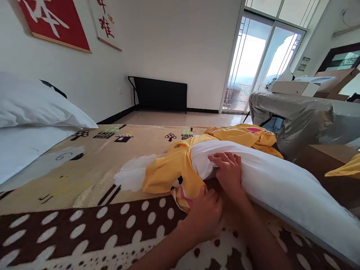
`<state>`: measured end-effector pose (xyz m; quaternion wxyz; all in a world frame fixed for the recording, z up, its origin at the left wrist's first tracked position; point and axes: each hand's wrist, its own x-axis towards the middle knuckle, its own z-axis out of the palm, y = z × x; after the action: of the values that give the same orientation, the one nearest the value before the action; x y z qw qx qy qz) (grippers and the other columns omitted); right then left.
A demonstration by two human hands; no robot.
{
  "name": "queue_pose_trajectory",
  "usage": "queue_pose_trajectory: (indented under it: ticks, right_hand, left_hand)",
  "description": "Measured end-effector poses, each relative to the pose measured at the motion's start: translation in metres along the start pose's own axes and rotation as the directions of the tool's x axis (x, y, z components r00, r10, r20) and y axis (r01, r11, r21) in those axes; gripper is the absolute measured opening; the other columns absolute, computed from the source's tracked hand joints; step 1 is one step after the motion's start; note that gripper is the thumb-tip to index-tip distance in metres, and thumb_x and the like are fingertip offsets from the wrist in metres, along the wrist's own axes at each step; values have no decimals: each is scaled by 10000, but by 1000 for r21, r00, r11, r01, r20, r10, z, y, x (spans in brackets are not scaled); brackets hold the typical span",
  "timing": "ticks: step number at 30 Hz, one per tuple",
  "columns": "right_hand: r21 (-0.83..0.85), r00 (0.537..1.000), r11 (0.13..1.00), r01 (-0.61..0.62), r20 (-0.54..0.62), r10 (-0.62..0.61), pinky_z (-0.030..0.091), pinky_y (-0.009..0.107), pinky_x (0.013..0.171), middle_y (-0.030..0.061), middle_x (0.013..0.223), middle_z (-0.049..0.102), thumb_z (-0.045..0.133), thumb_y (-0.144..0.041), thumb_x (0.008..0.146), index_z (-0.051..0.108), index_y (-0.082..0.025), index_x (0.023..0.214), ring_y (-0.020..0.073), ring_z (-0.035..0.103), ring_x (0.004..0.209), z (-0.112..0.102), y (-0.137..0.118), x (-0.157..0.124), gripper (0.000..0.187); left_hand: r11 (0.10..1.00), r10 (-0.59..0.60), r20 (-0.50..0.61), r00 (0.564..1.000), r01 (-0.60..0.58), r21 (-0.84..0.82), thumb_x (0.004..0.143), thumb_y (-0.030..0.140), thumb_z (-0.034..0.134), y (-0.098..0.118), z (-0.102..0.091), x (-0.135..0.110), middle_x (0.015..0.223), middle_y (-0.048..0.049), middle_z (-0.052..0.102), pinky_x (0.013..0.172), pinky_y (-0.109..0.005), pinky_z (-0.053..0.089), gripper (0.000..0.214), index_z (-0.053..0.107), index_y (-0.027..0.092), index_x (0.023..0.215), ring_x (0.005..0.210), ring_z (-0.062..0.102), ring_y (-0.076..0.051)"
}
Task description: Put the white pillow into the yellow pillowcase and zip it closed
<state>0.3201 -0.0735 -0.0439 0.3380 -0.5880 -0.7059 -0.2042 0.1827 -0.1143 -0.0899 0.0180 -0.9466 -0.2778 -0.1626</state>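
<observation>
A long white pillow [284,183] lies across the bed, its near-left end tucked into the mouth of a yellow pillowcase [165,168]. My left hand [206,210] is closed on the pillowcase's near edge, where a pink print shows. Just right of it, my right hand [229,172] presses on the pillow's end with bent fingers, pinching the white fabric. More yellow cloth [242,135] is bunched behind the pillow. How far the pillow reaches inside the case is hidden.
Under everything is a patterned blanket [95,180] on the bed. White pillows [36,108] are stacked at the left. A cardboard box [326,157] and a plastic-wrapped piece of furniture [292,108] stand at the right. A black panel [161,93] leans by the far wall.
</observation>
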Motion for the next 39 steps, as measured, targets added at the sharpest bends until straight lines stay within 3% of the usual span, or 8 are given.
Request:
queue_pose_trajectory:
  ticks: [8, 15, 20, 27, 30, 35, 37, 39]
  right_hand:
    - [232, 857, 953, 194, 432, -280, 285, 313, 775, 12, 911, 697, 558, -54, 737, 729, -262, 855, 171, 543, 868, -11, 4, 1, 294]
    - [322, 852, 924, 206, 406, -331, 306, 286, 725, 15, 763, 649, 596, -129, 770, 638, -185, 661, 157, 525, 777, 12, -7, -13, 130]
    - [513, 939, 853, 97, 238, -250, 353, 309, 789, 34, 818, 645, 539, -136, 786, 633, -188, 720, 172, 542, 811, 16, -3, -49, 126]
    - [696, 845, 669, -262, 501, -189, 388, 279, 766, 7, 846, 618, 578, -215, 748, 622, -179, 859, 171, 534, 831, -40, -13, -47, 125]
    - [676, 795, 567, -471, 604, -60, 349, 244, 621, -22, 689, 545, 579, -311, 776, 590, -169, 731, 125, 468, 664, -46, -13, -25, 149]
    - [766, 788, 199, -611, 568, 237, 372, 245, 591, -16, 658, 557, 722, -425, 656, 572, -178, 683, 120, 479, 618, -48, -3, 6, 291]
    - [786, 770, 97, -611, 562, 301, 393, 250, 583, -9, 657, 577, 762, -428, 607, 581, -182, 687, 126, 500, 607, -49, 1, 15, 316]
    - [795, 768, 63, -603, 558, 313, 397, 243, 567, -13, 649, 583, 790, -406, 574, 588, -184, 681, 120, 505, 592, -49, 2, 20, 319]
  left_hand:
    - [996, -86, -115, 990, 89, 26, 699, 177, 497, -29, -45, -2, 800, -74, 632, 909, -451, 281, 141, 570, 156, 818, 839, 538, -232]
    - [992, -73, -164, 984, 55, -113, 650, 129, 472, -19, -50, -3, 856, -47, 599, 859, -407, 274, 125, 505, 172, 763, 896, 501, -212]
    - [975, -40, -172, 984, 2, -220, 701, 38, 400, -23, -36, -1, 910, -53, 598, 832, -379, 277, 210, 487, 167, 842, 922, 490, -199]
    - [959, -178, -307, 935, 95, -266, 858, 126, 380, -56, -41, -4, 1111, -73, 604, 892, -419, 262, 286, 513, 209, 1097, 1074, 499, -212]
    - [927, -359, -377, 854, 278, -253, 848, 307, 487, -86, -46, -9, 1301, -112, 514, 948, -463, 269, 388, 464, 231, 1227, 1210, 430, -268]
    - [405, -899, -156, 409, 641, -652, 801, 440, 499, -172, -51, -45, 1311, -223, 488, 1031, -578, 221, 511, 510, 124, 1201, 1286, 352, -394]
    - [209, -917, 67, 393, 617, -759, 787, 571, 457, -197, -52, -62, 1193, -232, 581, 957, -562, 352, 587, 574, 99, 1114, 1179, 475, -416]
    - [134, -863, 183, 472, 562, -816, 796, 666, 343, -208, -51, -72, 1041, -186, 668, 807, -478, 487, 661, 624, 118, 1036, 988, 614, -357]
